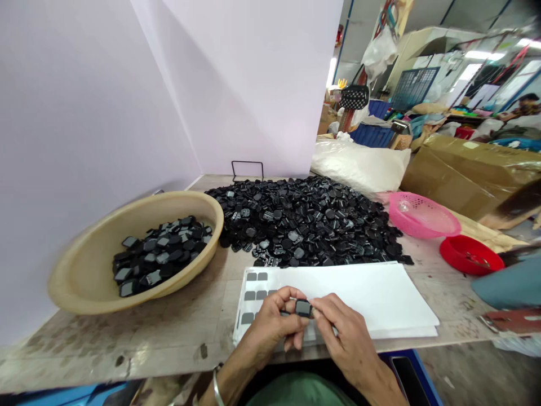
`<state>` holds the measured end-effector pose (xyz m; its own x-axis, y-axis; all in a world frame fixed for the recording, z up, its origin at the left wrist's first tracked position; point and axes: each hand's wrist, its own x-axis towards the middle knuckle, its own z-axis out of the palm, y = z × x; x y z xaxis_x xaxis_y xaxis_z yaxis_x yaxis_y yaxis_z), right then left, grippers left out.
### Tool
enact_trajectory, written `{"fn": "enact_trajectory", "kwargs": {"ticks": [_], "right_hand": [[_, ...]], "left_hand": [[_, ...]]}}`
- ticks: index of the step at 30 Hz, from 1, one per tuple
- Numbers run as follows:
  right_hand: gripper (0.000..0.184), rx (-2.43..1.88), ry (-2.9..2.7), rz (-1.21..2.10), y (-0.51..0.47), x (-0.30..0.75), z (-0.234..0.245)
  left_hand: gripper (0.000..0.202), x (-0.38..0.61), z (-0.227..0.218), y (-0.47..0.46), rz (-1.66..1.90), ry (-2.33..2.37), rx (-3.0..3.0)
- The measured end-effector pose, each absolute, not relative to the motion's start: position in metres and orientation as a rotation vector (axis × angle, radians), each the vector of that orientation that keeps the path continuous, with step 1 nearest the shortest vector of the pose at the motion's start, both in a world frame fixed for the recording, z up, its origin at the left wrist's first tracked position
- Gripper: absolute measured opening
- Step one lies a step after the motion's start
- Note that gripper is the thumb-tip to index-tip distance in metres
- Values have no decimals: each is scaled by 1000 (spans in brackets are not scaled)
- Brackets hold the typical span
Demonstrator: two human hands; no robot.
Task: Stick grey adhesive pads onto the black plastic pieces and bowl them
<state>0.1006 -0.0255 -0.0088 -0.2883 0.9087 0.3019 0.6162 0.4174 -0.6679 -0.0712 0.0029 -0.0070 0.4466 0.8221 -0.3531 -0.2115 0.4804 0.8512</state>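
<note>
My left hand [274, 327] and my right hand [342, 332] meet over the near edge of the table, fingers pinched together on one small black square part [303, 308]. They hover above a white sheet [380, 293] that carries a few grey square stickers [256, 277] at its left end. A big heap of the same black parts [304, 220] lies just behind the sheet.
A tan bowl [84, 265] at the left holds several black parts with grey faces. A pink basket [422, 214] and a red dish [469, 254] sit at the right, with cardboard boxes and a white bag behind. White walls close off the left.
</note>
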Motion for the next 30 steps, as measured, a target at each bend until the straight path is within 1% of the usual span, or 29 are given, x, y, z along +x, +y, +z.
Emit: {"fn": "enact_trajectory", "kwargs": {"ticks": [3, 6, 11, 15, 18, 20, 23, 26, 30], "right_hand": [[24, -1275, -2030, 558, -25, 101, -9], [23, -1285, -2042, 568, -25, 100, -8], [20, -1346, -2089, 547, -24, 89, -7], [24, -1542, -2129, 453, -18, 92, -11], [22, -1680, -2123, 440, -14, 95, -11], [19, -1708, -2165, 464, -13, 90, -8], [16, -1714, -2311, 411, -14, 72, -4], [15, -1684, -2438, 305, -15, 53, -5], [14, -1628, -2474, 232, -16, 42, -10]], "left_hand": [[32, -73, -6, 3, 738, 848, 841], [29, -73, -7, 4, 740, 830, 847], [26, -75, -14, 5, 718, 943, 990], [22, -97, -1, 12, 912, 1241, 1239], [21, -120, 14, 22, 1079, 1407, 1175], [23, -128, 15, 29, 1090, 1409, 1086], [21, -126, 2, 34, 979, 1358, 1073], [15, -116, -16, 34, 882, 1332, 1228], [14, -112, -24, 29, 873, 1367, 1373]]}}
